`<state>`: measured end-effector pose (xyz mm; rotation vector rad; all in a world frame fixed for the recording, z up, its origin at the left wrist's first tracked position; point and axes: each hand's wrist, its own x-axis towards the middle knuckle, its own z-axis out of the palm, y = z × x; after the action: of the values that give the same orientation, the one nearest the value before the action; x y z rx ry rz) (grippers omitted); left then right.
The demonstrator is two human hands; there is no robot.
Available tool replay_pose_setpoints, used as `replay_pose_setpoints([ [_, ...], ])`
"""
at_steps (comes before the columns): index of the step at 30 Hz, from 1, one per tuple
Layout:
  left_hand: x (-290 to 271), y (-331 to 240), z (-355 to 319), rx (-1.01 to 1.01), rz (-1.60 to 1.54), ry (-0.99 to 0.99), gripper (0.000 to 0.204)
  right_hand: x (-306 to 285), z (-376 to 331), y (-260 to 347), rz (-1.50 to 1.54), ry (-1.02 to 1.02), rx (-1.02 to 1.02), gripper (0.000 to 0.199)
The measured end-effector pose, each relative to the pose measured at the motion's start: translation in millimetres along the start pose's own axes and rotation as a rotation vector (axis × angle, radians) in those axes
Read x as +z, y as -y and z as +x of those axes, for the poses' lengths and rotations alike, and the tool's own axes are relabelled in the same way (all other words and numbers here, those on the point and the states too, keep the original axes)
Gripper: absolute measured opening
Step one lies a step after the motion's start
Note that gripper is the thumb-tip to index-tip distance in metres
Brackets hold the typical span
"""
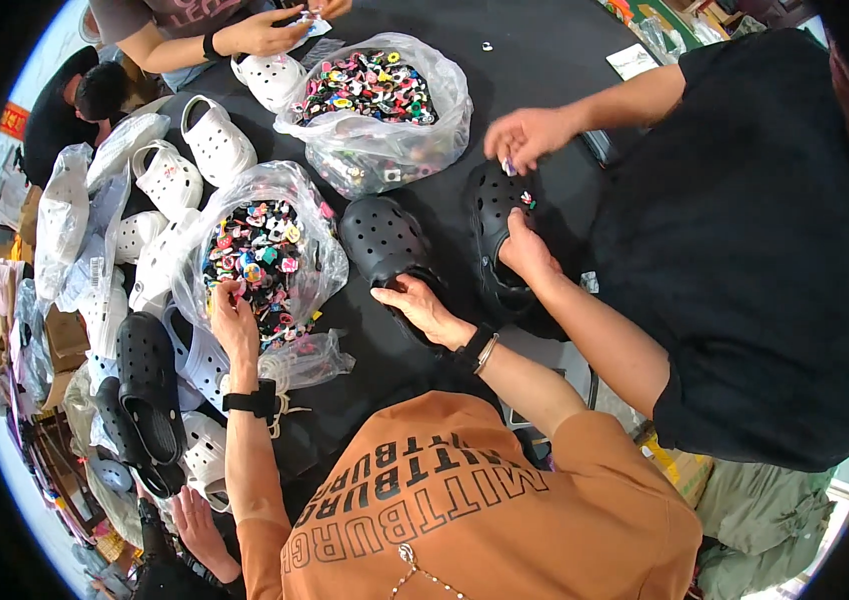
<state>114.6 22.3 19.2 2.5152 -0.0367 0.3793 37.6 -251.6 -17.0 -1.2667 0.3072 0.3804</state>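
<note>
My right hand (423,310) grips a black clog (382,235) at its foot opening, thumb on top and the toe pointing away from me. The clog's upper has several round holes and shows no charms. At the near left side of a clear plastic bag (330,265), my left hand (235,328) has its fingers curled together among small colourful shoe charms (263,262). What its fingertips hold, if anything, is too small to make out. On the right, a co-worker's hands work on another black clog (493,205) that carries a small charm.
A second bag of charms (445,130) stands at the far middle of the black table (535,75). White clogs (220,140) and black clogs (148,375) crowd the left side. Another person's hands (270,35) are at the far edge. A phone (600,148) lies by the co-worker.
</note>
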Motion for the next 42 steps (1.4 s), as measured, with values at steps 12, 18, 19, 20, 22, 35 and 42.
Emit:
replay_pose_setpoints([
  [12,-5,5,-5,-0.14,-0.214,-0.005,0.03,3,-3,6,-0.004,-0.001,0.016,0.038],
  [18,-4,8,-9,-0.196,-0.295,-0.011,0.027,2,-3,6,0.012,-0.013,-0.018,0.038],
  [19,-5,7,-10,-0.182,-0.263,-0.005,0.026,3,-3,6,0.01,-0.012,-0.017,0.038],
  [20,-5,5,-11,-0.183,-0.264,-0.006,0.026,3,-4,7,0.009,-0.014,-0.015,0.038],
  [22,-6,1,-12,-0.17,-0.325,-0.031,0.023,3,-4,7,0.007,-0.014,-0.013,0.037],
  [35,1,-5,-16,-0.215,-0.331,0.001,0.02,2,-2,3,0.034,-0.012,0.022,0.034],
  [42,4,-14,-12,-0.19,-0.347,-0.008,0.022,4,-2,7,0.033,0.001,0.027,0.035],
])
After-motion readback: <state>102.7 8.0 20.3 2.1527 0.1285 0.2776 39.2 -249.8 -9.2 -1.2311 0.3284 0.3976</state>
